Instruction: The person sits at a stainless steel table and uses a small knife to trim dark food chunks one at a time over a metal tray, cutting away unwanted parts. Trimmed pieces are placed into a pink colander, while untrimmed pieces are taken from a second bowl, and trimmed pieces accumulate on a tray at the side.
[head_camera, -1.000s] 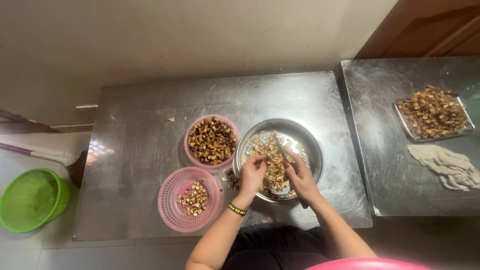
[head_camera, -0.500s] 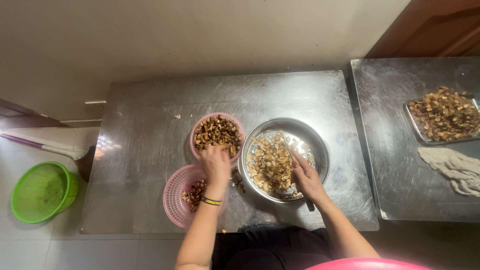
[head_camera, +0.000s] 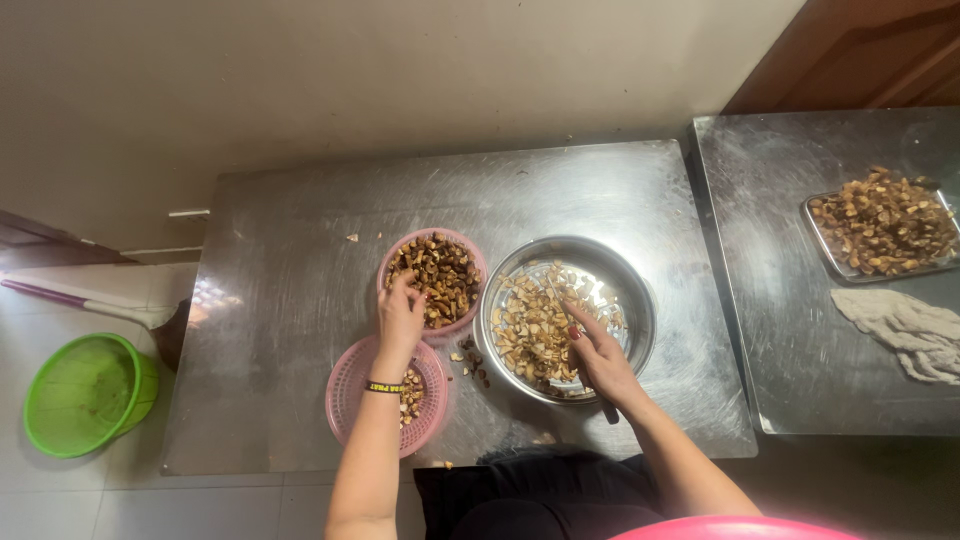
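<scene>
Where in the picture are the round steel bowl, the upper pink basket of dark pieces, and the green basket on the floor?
Round steel bowl (head_camera: 640, 300): head view, bare right rim.
Upper pink plastic basket (head_camera: 474, 262): head view, right rim.
Green plastic basket (head_camera: 85, 392): head view, inside bottom.

Bare forearms, black wristband (head_camera: 383, 386) on the left, red-painted nails.

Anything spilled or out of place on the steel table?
Yes. A few brown pieces lie loose on the steel table, between the lower pink basket and the round metal bowl. One pale scrap lies apart, up-left of the upper pink basket.
</scene>
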